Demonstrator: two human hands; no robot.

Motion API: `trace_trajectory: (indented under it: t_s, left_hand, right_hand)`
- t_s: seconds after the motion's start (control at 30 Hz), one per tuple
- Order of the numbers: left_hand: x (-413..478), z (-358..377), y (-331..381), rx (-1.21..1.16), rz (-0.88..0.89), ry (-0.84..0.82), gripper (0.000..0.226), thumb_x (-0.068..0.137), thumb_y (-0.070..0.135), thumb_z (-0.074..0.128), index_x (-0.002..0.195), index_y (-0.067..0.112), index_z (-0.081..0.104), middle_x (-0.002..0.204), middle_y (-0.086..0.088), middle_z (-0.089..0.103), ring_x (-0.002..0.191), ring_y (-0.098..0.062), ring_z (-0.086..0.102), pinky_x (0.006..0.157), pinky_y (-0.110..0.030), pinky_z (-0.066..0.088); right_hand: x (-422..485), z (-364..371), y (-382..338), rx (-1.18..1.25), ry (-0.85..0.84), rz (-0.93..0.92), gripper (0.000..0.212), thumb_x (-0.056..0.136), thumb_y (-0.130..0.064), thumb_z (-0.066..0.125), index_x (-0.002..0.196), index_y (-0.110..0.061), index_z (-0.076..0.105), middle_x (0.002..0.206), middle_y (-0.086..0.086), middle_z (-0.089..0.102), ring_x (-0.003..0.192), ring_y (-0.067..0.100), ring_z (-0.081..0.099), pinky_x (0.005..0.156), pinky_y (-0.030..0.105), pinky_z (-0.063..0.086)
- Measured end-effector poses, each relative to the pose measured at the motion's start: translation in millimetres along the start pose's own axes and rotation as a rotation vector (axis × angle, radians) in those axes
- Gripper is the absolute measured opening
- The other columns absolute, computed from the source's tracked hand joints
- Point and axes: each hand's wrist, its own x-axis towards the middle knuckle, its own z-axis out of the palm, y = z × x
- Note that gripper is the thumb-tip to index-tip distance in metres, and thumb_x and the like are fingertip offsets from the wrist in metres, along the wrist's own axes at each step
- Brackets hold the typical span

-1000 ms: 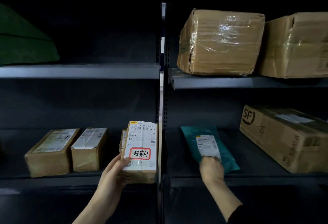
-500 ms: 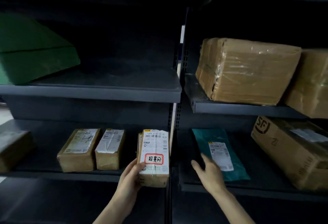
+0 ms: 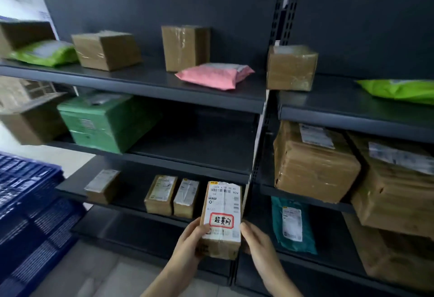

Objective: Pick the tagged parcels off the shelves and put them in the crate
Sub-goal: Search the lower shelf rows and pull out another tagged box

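A small brown cardboard parcel (image 3: 222, 216) with a white label and a red-framed handwritten tag is held in front of the lower shelf (image 3: 131, 205). My left hand (image 3: 187, 247) grips its left side, thumb on the label. My right hand (image 3: 257, 242) presses against its right side. A blue plastic crate (image 3: 28, 214) stands at the far left on the floor. Two similar small parcels (image 3: 172, 194) stand on the lower shelf just left of the held one. A teal mailer bag (image 3: 292, 224) lies on the right lower shelf.
Dark metal shelving fills the view. The top shelf carries brown boxes (image 3: 185, 47), a pink mailer (image 3: 215, 75) and green mailers (image 3: 44, 52). A green box (image 3: 105, 122) sits on the middle shelf. Large taped cartons (image 3: 314, 162) crowd the right bay.
The view has pulled back and tilted up, showing more shelves and the crate. My right hand left the teal mailer and came onto the tagged parcel's right side. The parcel is off the shelf.
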Motion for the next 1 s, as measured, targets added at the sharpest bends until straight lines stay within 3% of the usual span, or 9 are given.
trace_trajectory:
  t_s: [0.13, 0.27, 0.43, 0.53, 0.63, 0.7, 0.8, 0.9, 1.0]
  left_hand:
    - [-51.3, 7.2, 39.2, -0.025, 0.007, 0.070, 0.064, 0.061, 0.025, 0.079, 0.120, 0.011, 0.058, 0.107, -0.017, 0.072, 0.100, -0.033, 0.067, 0.071, -0.038, 0.053]
    - [-91.7, -4.4, 82.8, -0.052, 0.057, 0.160, 0.066, 0.055, 0.034, 0.074, 0.116, 0.015, 0.058, 0.101, -0.013, 0.074, 0.094, -0.029, 0.070, 0.068, -0.036, 0.055]
    - [-127.8, -45.9, 132.2, -0.021, 0.088, 0.288, 0.068, 0.061, 0.040, 0.074, 0.122, 0.015, 0.056, 0.108, -0.014, 0.072, 0.104, -0.031, 0.066, 0.089, -0.046, 0.054]
    - [-149.1, -83.3, 157.1, 0.072, 0.109, 0.420, 0.056, 0.079, 0.049, 0.062, 0.127, 0.020, 0.056, 0.122, -0.012, 0.065, 0.117, -0.032, 0.057, 0.108, -0.050, 0.038]
    - [-173.8, -133.5, 180.7, 0.131, 0.173, 0.607, 0.049, 0.088, 0.046, 0.056, 0.129, 0.019, 0.053, 0.127, -0.007, 0.057, 0.118, -0.025, 0.051, 0.105, -0.041, 0.037]
    - [-190.2, -169.7, 196.1, 0.276, 0.222, 0.748, 0.048, 0.091, 0.037, 0.058, 0.133, 0.016, 0.050, 0.126, -0.004, 0.056, 0.113, -0.019, 0.052, 0.095, -0.030, 0.038]
    - [-216.3, -225.4, 212.0, 0.708, 0.183, 0.942, 0.054, 0.091, 0.036, 0.057, 0.139, 0.016, 0.042, 0.135, -0.005, 0.052, 0.123, -0.018, 0.050, 0.095, -0.024, 0.039]
    - [-233.9, -281.8, 225.0, 1.026, 0.061, 1.009, 0.060, 0.091, 0.044, 0.050, 0.145, 0.022, 0.033, 0.141, -0.002, 0.045, 0.129, -0.018, 0.043, 0.103, -0.027, 0.038]
    - [-242.7, -341.2, 238.4, 1.149, -0.010, 1.013, 0.061, 0.092, 0.046, 0.047, 0.145, 0.023, 0.031, 0.141, -0.001, 0.044, 0.129, -0.019, 0.041, 0.103, -0.027, 0.038]
  right_hand:
    - [-34.3, 17.4, -49.9, 0.078, -0.094, 0.077, 0.017, 0.089, -0.038, 0.054, 0.100, -0.039, 0.067, 0.094, -0.018, 0.073, 0.091, 0.002, 0.067, 0.081, 0.029, 0.054]
    - [-58.9, 48.3, -96.5, 0.080, -0.228, 0.057, 0.023, 0.074, -0.052, 0.060, 0.097, -0.052, 0.063, 0.094, -0.021, 0.070, 0.095, 0.010, 0.064, 0.064, 0.026, 0.051]
    - [-62.8, 106.7, -132.9, 0.069, -0.342, 0.015, 0.025, 0.087, -0.035, 0.057, 0.112, -0.037, 0.058, 0.109, -0.002, 0.068, 0.101, 0.021, 0.062, 0.075, 0.035, 0.051]
    - [-58.1, 148.5, -145.5, 0.057, -0.404, 0.030, 0.022, 0.088, -0.033, 0.055, 0.109, -0.034, 0.060, 0.108, 0.003, 0.068, 0.103, 0.026, 0.060, 0.077, 0.038, 0.048]
    - [-51.5, 195.6, -156.8, 0.040, -0.465, 0.046, 0.021, 0.088, -0.031, 0.054, 0.109, -0.030, 0.061, 0.110, 0.006, 0.067, 0.104, 0.027, 0.059, 0.076, 0.038, 0.047]
    - [-45.2, 229.8, -163.1, 0.013, -0.505, 0.057, 0.022, 0.088, -0.031, 0.055, 0.110, -0.028, 0.061, 0.110, 0.007, 0.067, 0.103, 0.028, 0.059, 0.077, 0.038, 0.047]
    - [-35.5, 285.8, -169.9, -0.022, -0.569, 0.079, 0.023, 0.087, -0.031, 0.056, 0.109, -0.027, 0.061, 0.109, 0.006, 0.067, 0.101, 0.027, 0.059, 0.077, 0.038, 0.046]
    - [-26.1, 346.2, -175.9, -0.055, -0.643, 0.082, 0.023, 0.083, -0.034, 0.059, 0.105, -0.030, 0.064, 0.103, 0.003, 0.070, 0.099, 0.026, 0.060, 0.070, 0.036, 0.047]
    - [-12.6, 409.2, -178.5, -0.081, -0.672, 0.091, 0.027, 0.079, -0.036, 0.063, 0.105, -0.029, 0.065, 0.106, 0.006, 0.068, 0.102, 0.028, 0.059, 0.068, 0.037, 0.048]
